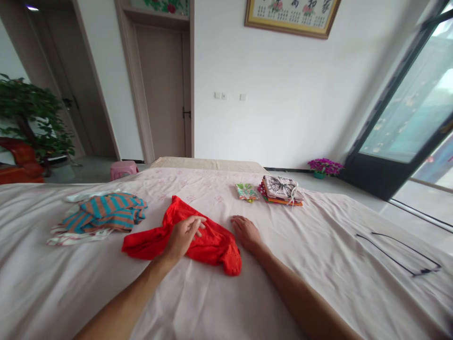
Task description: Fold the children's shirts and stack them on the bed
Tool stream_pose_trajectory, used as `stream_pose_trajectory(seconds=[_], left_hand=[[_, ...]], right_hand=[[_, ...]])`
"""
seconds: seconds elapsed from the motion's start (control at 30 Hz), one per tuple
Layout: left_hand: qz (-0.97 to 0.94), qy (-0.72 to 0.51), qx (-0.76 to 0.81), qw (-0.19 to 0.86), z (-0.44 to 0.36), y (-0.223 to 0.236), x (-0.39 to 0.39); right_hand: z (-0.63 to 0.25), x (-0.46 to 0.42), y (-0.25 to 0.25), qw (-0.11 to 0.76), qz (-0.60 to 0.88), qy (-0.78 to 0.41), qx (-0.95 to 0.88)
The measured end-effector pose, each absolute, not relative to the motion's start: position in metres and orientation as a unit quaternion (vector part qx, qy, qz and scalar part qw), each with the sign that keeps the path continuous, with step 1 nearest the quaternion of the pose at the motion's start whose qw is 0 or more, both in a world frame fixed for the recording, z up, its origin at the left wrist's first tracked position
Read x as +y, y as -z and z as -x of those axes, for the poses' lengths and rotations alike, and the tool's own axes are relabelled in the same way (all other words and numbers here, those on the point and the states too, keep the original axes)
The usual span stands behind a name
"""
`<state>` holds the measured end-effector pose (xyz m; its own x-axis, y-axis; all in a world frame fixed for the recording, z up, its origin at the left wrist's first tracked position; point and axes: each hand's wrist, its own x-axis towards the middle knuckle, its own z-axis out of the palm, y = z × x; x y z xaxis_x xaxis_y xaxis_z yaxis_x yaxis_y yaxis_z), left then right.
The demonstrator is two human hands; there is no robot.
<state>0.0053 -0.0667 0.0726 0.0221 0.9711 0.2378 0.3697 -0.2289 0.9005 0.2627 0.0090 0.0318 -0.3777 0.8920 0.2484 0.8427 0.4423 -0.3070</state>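
Left hand (184, 232), half-curled, apparently empty, is over the crumpled red garment (216, 243); right hand (247, 232), nearly flat and empty, rests beside it. Smooth creases outward, evenly.

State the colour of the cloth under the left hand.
The cloth is bright red, seen best in the head view.

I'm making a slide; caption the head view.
Left hand over a red cloth; right hand beside it on the sheet.

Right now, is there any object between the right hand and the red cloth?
Nothing visible: the right hand lies on the sheet beside the red cloth; the left hand is over the cloth.
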Motion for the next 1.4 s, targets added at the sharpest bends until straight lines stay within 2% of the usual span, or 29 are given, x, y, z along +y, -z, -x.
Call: stream_pose_trajectory(seconds=[0.1,0.17,0.2,0.33,0.47,0.57,0.67,0.77,0.83,0.87,0.9,1.0,1.07,1.17,1.3,1.4], left_hand=[[-0.603,-0.474,0.623,0.155,0.038,-0.077,-0.055],[-0.59,-0.417,0.689,0.052,0.071,-0.078,-0.048],[-0.589,-0.377,0.713,0.041,0.085,-0.077,-0.046],[-0.604,-0.25,0.749,0.109,0.115,-0.062,-0.042],[-0.599,-0.187,0.776,0.062,0.112,-0.046,-0.037],[-0.591,-0.177,0.786,0.05,0.108,-0.04,-0.032],[-0.556,-0.276,0.779,0.088,0.112,-0.042,-0.029],[-0.529,-0.448,0.71,0.122,0.117,-0.049,-0.03],[-0.524,-0.527,0.649,0.162,0.114,-0.055,-0.032],[-0.526,-0.544,0.623,0.197,0.11,-0.058,-0.034],[-0.533,-0.547,0.6,0.238,0.104,-0.06,-0.035],[-0.571,-0.489,0.556,0.355,0.083,-0.061,-0.036],[-0.598,-0.441,0.553,0.377,0.069,-0.056,-0.036],[-0.633,-0.415,0.558,0.341,0.051,-0.049,-0.037],[-0.667,-0.436,0.527,0.296,0.03,-0.057,-0.045],[-0.678,-0.459,0.499,0.284,0.016,-0.073,-0.054]], right_hand=[[-0.261,0.007,-0.035,0.185,0.519,-0.056,-0.833],[-0.258,0.004,-0.04,0.173,0.517,-0.048,-0.837],[-0.256,0.003,-0.043,0.166,0.515,-0.047,-0.84],[-0.247,-0.003,-0.055,0.145,0.501,-0.057,-0.851],[-0.225,-0.009,-0.06,0.147,0.527,-0.07,-0.835],[-0.206,-0.007,-0.059,0.117,0.534,-0.133,-0.826],[-0.199,0.002,-0.065,0.143,0.515,-0.214,-0.818],[-0.212,0.019,-0.079,0.273,0.505,-0.253,-0.778],[-0.232,0.03,-0.092,0.366,0.52,-0.232,-0.736],[-0.243,0.035,-0.098,0.385,0.531,-0.215,-0.724],[-0.254,0.039,-0.103,0.375,0.542,-0.202,-0.725],[-0.279,0.043,-0.114,0.211,0.573,-0.164,-0.774],[-0.282,0.04,-0.116,0.134,0.575,-0.116,-0.798],[-0.267,0.036,-0.116,0.165,0.52,-0.093,-0.833],[-0.224,0.033,-0.113,0.237,0.323,-0.176,-0.899],[-0.195,0.031,-0.11,0.231,0.205,-0.225,-0.924]])
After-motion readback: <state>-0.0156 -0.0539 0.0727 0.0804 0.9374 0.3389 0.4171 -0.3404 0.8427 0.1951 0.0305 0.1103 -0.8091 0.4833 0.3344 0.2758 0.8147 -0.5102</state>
